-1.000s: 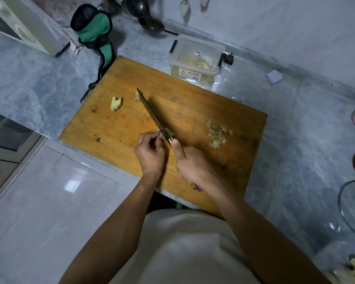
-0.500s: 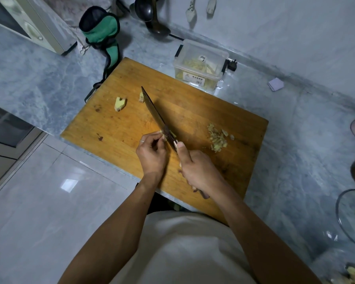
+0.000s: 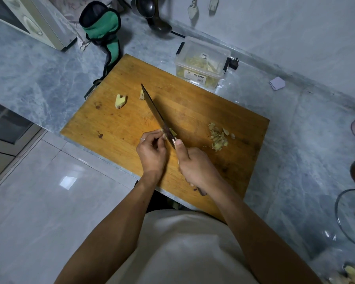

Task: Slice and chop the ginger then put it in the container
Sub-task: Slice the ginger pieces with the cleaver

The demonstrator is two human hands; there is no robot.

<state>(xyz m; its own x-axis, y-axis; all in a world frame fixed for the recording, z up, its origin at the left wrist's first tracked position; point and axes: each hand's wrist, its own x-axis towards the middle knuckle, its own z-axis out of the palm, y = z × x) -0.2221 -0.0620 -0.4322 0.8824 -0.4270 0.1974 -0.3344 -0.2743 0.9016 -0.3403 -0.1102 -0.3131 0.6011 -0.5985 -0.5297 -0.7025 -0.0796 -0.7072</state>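
Head view, from the left: two uncut ginger pieces wait at the far left of the cutting board (image 3: 111,124), one larger lump (image 3: 120,101) and a smaller bit (image 3: 141,94) just beside the knife tip. Your left hand (image 3: 152,154) comes next, fingers curled and pinching a small ginger piece (image 3: 171,132) against the board, right up against the blade. The knife (image 3: 158,115) runs diagonally away from you and stands across that piece, so you are in the slicing step, mid-cut. Your right hand (image 3: 197,169) is wrapped round the handle, thumb laid forward along the spine. Further right lies a small pile of chopped ginger (image 3: 218,137), well apart from the blade. The container (image 3: 202,62) stands off the board's far edge on the counter, open, with cut ginger already inside.

I judge the task partly done. Your next stroke calls for tucking those left fingertips back, since the piece is short and the blade sits very close to them.
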